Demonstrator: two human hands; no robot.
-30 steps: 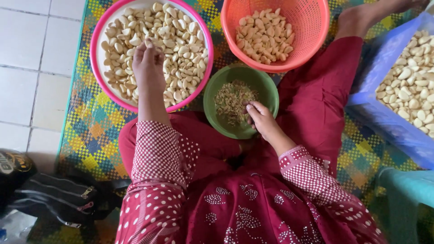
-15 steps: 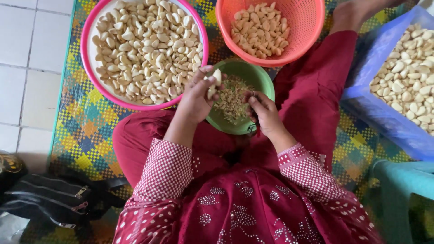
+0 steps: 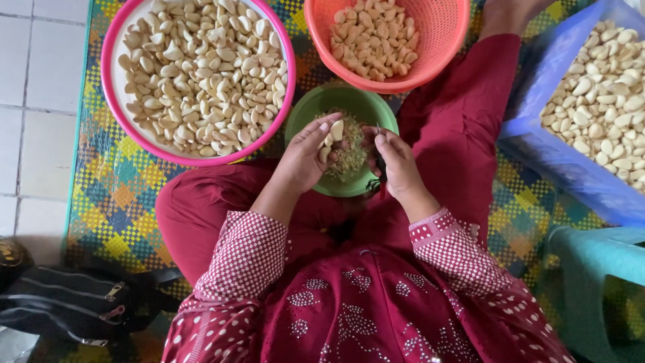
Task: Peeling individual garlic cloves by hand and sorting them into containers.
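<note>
**Garlic clove held over the green bowl**

A pale garlic clove [image 3: 336, 129] is pinched in the fingers [image 3: 321, 128] of the left hand [image 3: 306, 158], raised just above the green bowl [image 3: 301, 117]. The bowl is set on the lap, between the knees, and is partly filled with brownish peelings [image 3: 349, 158]. The right hand [image 3: 398, 165] is held just beside the left, over the same bowl; its fingers are curled around a small dark-handled knife [image 3: 378, 161], of which only a thin blade tip and a bit of handle are seen. The two hands are nearly touching at the fingertips.

Beyond the bowl, a large pink basin [image 3: 111, 74] heaped with unpeeled cloves is placed on the left, and an orange basket [image 3: 443, 40] with a smaller lot of yellowish peeled cloves is placed on the right. A blue sack [image 3: 551, 154] of more cloves is seen at the far right, well apart from the hands. Everything is laid on a woven, many-coloured mat [image 3: 114, 202] spread over a white tiled floor [image 3: 33, 81]. A black bag [image 3: 67, 302] lies at the lower left, and a teal plastic stool [image 3: 598, 282] stands at the lower right. Red patterned sleeves are worn on both arms.
</note>
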